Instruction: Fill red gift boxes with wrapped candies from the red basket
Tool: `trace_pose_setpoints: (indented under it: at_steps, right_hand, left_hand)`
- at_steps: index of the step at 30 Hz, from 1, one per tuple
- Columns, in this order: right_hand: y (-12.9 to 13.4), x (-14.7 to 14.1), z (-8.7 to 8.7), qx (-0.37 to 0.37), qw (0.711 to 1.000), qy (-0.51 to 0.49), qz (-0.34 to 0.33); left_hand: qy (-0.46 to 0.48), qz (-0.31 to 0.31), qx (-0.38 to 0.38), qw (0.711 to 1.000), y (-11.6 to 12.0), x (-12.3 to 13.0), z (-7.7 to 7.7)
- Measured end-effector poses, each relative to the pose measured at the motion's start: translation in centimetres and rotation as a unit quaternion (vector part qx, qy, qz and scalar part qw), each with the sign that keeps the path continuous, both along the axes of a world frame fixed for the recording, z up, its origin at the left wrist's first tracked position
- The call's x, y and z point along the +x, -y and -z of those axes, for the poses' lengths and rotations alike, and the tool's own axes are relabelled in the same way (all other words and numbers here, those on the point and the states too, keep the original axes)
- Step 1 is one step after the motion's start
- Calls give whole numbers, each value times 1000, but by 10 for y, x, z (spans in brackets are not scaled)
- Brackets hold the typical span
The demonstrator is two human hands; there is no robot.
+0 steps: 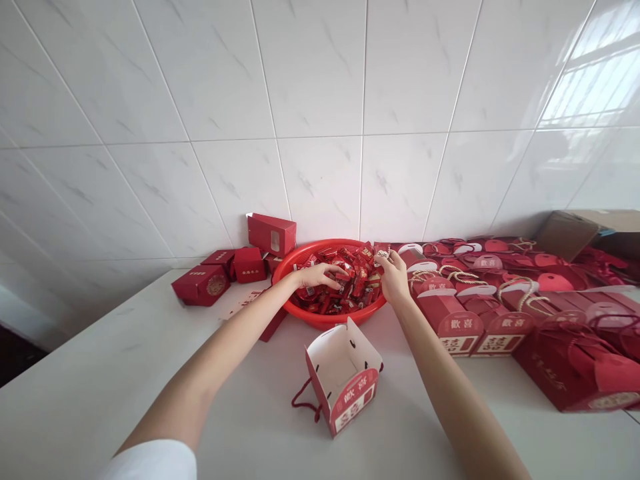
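Note:
A red plastic basket [305, 316] full of red-wrapped candies [357, 287] stands by the tiled wall. My left hand [320, 275] is over the candies, its fingers apart and slightly bent, with the fingertips among the wrappers. At the basket's right rim, my right hand [394, 273] pinches a small wrapped candy [383, 255] with a pale round mark between thumb and fingers. Nearer to me a red gift box [345, 380] stands with its top open, showing a bare white inside. A dark red cord handle hangs from its left side.
Several closed red gift boxes [460, 323] with rope handles stand in rows on the right. Smaller red boxes [203, 285] sit left of the basket, with one box [271, 233] lying on top behind. A brown cardboard box [575, 230] stands at the far right.

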State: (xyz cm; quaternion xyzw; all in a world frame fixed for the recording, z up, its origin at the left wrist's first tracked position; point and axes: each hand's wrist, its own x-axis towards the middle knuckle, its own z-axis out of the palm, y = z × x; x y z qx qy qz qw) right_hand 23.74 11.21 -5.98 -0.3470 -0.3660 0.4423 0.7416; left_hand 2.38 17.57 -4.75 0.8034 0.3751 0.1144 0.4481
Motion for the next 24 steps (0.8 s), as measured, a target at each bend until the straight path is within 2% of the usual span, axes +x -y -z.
trace_pose_setpoints:
  at_steps: [12,24]
  right_hand:
    - [2,-1,-2,-8,1000,11,2]
    - [0,0,0,-6,1000,8,-7]
  left_hand:
    - [40,-36,-12,998,-2,2,1]
    - [10,-73,24,997,2,4,-6]
